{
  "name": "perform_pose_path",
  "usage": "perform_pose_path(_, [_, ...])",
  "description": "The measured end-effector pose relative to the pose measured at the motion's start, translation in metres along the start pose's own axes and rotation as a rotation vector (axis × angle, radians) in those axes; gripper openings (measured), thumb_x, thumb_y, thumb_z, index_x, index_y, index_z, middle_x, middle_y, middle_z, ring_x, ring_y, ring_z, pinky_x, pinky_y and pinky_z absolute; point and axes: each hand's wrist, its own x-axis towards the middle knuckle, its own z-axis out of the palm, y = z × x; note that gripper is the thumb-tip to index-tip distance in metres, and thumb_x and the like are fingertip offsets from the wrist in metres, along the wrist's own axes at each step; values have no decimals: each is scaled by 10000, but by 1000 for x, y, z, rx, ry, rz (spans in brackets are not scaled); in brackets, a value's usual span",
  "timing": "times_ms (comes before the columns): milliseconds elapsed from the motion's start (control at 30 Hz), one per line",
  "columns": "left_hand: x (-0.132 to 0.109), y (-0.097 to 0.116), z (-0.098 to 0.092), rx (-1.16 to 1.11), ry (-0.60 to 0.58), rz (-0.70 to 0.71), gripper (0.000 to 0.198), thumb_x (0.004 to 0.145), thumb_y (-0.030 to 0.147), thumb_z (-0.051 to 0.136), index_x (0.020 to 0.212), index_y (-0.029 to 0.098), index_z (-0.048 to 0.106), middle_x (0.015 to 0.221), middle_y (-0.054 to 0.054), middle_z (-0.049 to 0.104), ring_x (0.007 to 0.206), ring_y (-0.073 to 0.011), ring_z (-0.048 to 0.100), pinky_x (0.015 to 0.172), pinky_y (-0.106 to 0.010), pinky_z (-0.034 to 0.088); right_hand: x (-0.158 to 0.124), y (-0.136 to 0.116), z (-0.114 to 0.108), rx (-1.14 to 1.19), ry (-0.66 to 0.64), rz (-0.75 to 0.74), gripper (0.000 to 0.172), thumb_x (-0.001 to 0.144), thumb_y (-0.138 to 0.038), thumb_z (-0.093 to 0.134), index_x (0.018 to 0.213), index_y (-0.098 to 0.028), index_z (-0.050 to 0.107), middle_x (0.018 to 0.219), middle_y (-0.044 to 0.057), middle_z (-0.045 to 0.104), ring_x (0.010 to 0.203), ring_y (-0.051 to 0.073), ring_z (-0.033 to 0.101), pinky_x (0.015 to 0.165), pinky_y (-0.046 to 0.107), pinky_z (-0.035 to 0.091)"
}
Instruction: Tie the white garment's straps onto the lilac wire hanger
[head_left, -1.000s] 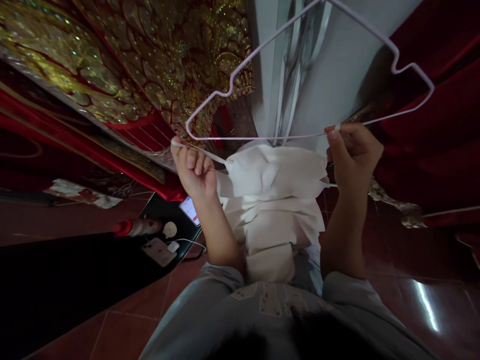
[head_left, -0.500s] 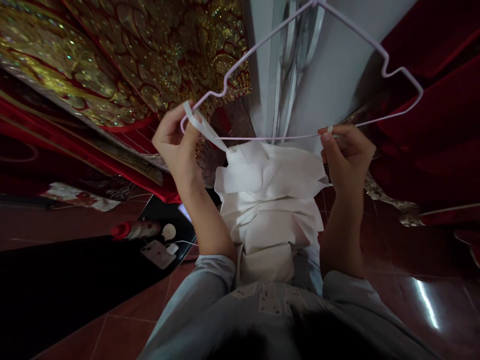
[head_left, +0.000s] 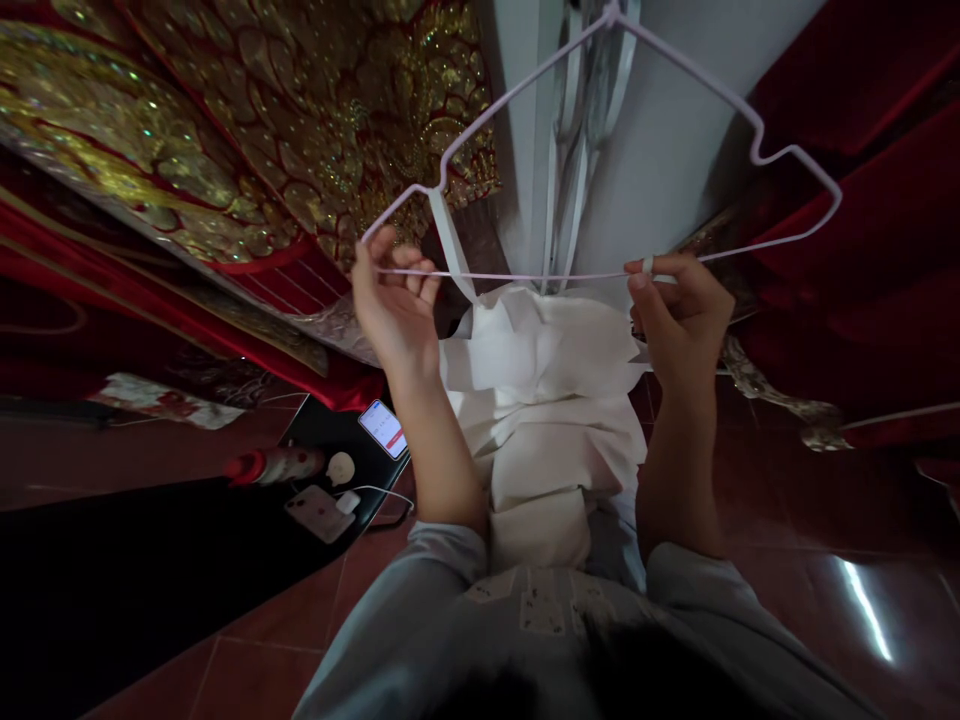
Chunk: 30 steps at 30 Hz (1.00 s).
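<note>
A pale pink clothes hanger is held up in front of me, its top at the upper frame edge. Below its bottom bar hangs a white garment with gathered folds. One white strap of the garment is looped over the hanger's left notch. My left hand is at the hanger's left corner, fingers loosely apart around the bar and off the strap. With thumb and index finger, my right hand pinches the other white strap beside the bottom bar, right of centre.
Red and gold sequined garments hang at left, and dark red cloth hangs at right. On a black surface lie a lit phone, another phone and a red-capped bottle. Red floor tiles lie below.
The left strap has gone from my left fingers onto the hanger's left notch. My left hand has let go and opened. The right hand keeps its pinch, shifted slightly left.
</note>
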Motion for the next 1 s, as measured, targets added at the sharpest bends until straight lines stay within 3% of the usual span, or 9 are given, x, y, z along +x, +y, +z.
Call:
perform_pose_path(67, [-10, -20, -7, 28, -40, 6, 553, 1175, 761, 715, 1014, 232, 729, 930, -39, 763, 899, -194, 785, 842, -273, 620, 1, -1, 0, -12, -5, 2, 344, 1002, -645, 835, 978, -303, 823, 581, -83, 482, 491, 111, 411, 514, 284, 296])
perform_pose_path(167, [-18, -37, -13, 73, -54, 81, 705, 1026, 935, 778, 943, 244, 662, 942, -59, 762, 943, -217, 781, 882, -288, 641, 9, 0, -8, -34, 96, -48, 206, 948, -490, 814, 955, -292, 868, 649, -39, 607, 523, 123, 473, 538, 305, 390])
perform_pose_path(333, [-18, -24, -4, -33, -20, 96, 680, 1070, 891, 761, 884, 255, 609, 868, -38, 702, 834, -193, 738, 783, -252, 623, 38, 17, -53, -85, 582, -113, 281, 857, -114, 680, 901, -243, 926, 641, -2, 672, 533, 135, 547, 558, 311, 388])
perform_pose_path(433, [-18, -9, 4, -77, 68, -10, 679, 1118, 871, 697, 856, 255, 585, 833, -40, 695, 792, -194, 726, 745, -249, 622, 56, 26, -83, -50, 690, -108, 338, 806, 46, 756, 867, -237, 930, 622, -43, 663, 535, 113, 557, 559, 273, 403])
perform_pose_path(533, [-18, -3, 5, -31, 103, -63, 678, 1130, 868, 679, 856, 258, 566, 824, -40, 687, 797, -200, 737, 721, -245, 605, 68, 24, -100, -39, 562, -94, 422, 748, 124, 850, 872, -267, 948, 686, -30, 750, 616, 129, 631, 628, 288, 499])
perform_pose_path(633, [-15, -6, -1, 31, 22, 8, 672, 1092, 861, 757, 861, 258, 571, 822, -33, 669, 817, -203, 735, 735, -250, 588, 77, 11, -101, -71, 345, -71, 414, 751, 106, 909, 913, -272, 960, 859, 22, 863, 728, 165, 723, 738, 349, 577])
perform_pose_path(767, [-9, -16, -13, 77, -70, 102, 713, 1015, 924, 801, 872, 262, 578, 824, -31, 643, 845, -213, 718, 759, -264, 579, 91, -5, -88, -153, 105, -168, 324, 787, -8, 991, 1002, -249, 976, 870, 34, 847, 735, 134, 636, 748, 349, 496])
perform_pose_path(867, [-8, -22, -16, 39, -80, 117, 740, 999, 975, 765, 900, 262, 592, 861, -36, 665, 870, -210, 721, 803, -267, 589, 100, -3, -78, -287, 63, -257, 278, 733, -165, 1086, 961, -197, 932, 846, 7, 765, 730, 116, 560, 733, 341, 440])
perform_pose_path(1000, [-10, -23, -14, -8, -38, 75, 737, 1045, 983, 685, 909, 263, 606, 888, -47, 693, 871, -216, 721, 833, -274, 604, 106, 8, -65, -381, 128, -394, 555, 640, -584, 1129, 858, -209, 783, 885, 1, 664, 839, 160, 564, 780, 358, 435])
